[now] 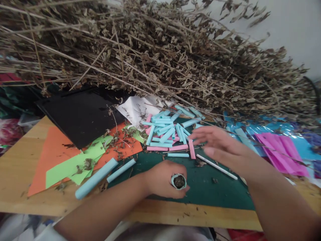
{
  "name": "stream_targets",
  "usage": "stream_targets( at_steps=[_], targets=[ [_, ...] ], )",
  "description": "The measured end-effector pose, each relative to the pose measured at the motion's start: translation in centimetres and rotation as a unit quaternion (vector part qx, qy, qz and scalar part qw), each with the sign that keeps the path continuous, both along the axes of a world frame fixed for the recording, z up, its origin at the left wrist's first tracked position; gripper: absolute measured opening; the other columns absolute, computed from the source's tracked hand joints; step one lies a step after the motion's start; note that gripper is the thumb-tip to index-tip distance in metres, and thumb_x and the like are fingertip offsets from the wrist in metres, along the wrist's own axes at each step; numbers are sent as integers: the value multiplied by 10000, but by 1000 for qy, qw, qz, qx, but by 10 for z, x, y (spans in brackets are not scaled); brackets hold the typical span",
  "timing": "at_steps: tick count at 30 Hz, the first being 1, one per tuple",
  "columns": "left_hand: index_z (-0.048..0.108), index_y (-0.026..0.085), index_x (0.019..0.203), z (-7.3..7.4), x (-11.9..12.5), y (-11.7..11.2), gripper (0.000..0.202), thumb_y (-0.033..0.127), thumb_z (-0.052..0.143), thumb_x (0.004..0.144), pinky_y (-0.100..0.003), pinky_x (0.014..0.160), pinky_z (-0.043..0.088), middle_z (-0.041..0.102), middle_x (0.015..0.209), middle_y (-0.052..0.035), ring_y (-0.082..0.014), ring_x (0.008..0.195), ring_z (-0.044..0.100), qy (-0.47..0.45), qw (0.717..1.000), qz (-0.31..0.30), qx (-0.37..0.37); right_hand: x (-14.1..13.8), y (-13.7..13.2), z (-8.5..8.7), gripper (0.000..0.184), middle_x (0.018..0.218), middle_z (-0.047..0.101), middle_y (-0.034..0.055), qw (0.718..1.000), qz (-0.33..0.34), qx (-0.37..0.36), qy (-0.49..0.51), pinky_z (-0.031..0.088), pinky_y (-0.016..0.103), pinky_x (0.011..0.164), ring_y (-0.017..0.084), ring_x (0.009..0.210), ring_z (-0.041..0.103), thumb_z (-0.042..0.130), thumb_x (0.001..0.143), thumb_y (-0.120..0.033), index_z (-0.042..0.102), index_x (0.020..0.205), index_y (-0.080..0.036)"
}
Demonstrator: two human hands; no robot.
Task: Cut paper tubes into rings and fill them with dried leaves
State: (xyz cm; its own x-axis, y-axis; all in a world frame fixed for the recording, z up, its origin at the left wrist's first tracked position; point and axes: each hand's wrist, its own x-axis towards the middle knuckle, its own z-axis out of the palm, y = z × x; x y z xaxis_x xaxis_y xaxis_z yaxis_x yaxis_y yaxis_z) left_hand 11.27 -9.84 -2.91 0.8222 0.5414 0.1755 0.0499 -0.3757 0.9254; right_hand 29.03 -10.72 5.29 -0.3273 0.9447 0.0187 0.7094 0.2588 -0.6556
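My left hand (pixel 163 179) is closed around an upright light blue paper tube (pixel 179 181) packed with dark dried plant matter, held over the dark green cutting mat (pixel 215 190). My right hand (pixel 217 144) hovers open, fingers stretched out to the left, just above the mat. Its fingertips are next to a pile of small blue and pink rolled paper tubes (pixel 167 132). A thin white stick (pixel 217 166) lies on the mat under the right hand.
A big heap of dried leafy stalks (pixel 160 57) covers the back of the wooden table (pixel 17 167). Black (pixel 80 113), orange (pixel 52 150) and green (pixel 72 164) paper sheets lie at left with two longer blue rolls (pixel 96 177). Pink and blue sheets (pixel 281 147) lie at right.
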Motion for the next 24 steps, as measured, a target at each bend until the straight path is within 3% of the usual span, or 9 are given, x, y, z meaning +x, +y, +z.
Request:
stream_targets(
  at_steps=[2,5,10,15,18,20,21,22,24],
  targets=[
    [433,152,531,0,0,0,140,226,527,604,-155,458,328,458,493,31,-55,464,395,-18,1000,-5,4,20,1,-13,303,996,562,80,980,-110,37,-164,439,329,663,236,891,530,414,782,-382,495,1023,-217],
    [423,152,526,1,0,0,149,213,532,607,-151,464,327,459,495,34,-51,468,390,-24,1000,-5,11,41,-4,-41,244,825,564,84,912,-142,68,-379,396,373,677,274,818,515,481,734,-409,579,800,-196],
    [427,153,531,2,1,1,137,190,542,595,-153,469,330,465,498,35,-53,473,394,-2,1000,1,12,47,-22,-78,236,770,543,65,898,-127,44,-418,372,323,622,229,734,512,430,778,-388,572,793,-199],
    [430,152,532,3,1,1,138,201,540,600,-159,474,335,470,504,29,-56,477,398,7,1000,2,3,44,-24,-80,172,824,556,61,897,-191,46,-396,334,332,579,254,773,505,386,801,-283,545,797,-220],
    [435,150,535,1,0,2,136,210,533,609,-163,478,338,474,508,25,-58,483,401,1,1000,-1,1,45,-18,-69,137,771,565,64,930,-276,24,-243,350,347,578,231,706,512,383,789,-258,505,787,-195],
    [438,150,540,0,0,1,136,217,529,615,-166,480,340,475,512,23,-59,485,404,-7,1000,-2,0,40,-14,-59,114,715,553,43,951,-306,16,-40,368,329,553,188,628,502,396,780,-279,478,768,-201],
    [438,150,540,0,0,1,136,219,527,617,-166,479,340,474,511,23,-59,483,404,-10,1000,0,0,35,-13,-52,92,691,538,22,948,-305,24,90,376,314,535,168,599,493,412,772,-292,462,768,-214],
    [439,150,541,-1,0,1,135,218,528,617,-166,476,339,474,511,23,-59,482,404,-12,1000,1,-2,29,-12,-45,72,674,522,1,929,-294,34,222,382,299,521,152,581,485,433,762,-299,447,769,-229],
    [439,150,538,-1,0,1,134,212,534,608,-163,469,338,472,509,25,-58,478,407,-9,1000,3,-7,12,-16,-27,98,607,455,-44,852,-257,57,453,373,261,475,118,517,448,492,723,-276,416,782,-262]
  ],
)
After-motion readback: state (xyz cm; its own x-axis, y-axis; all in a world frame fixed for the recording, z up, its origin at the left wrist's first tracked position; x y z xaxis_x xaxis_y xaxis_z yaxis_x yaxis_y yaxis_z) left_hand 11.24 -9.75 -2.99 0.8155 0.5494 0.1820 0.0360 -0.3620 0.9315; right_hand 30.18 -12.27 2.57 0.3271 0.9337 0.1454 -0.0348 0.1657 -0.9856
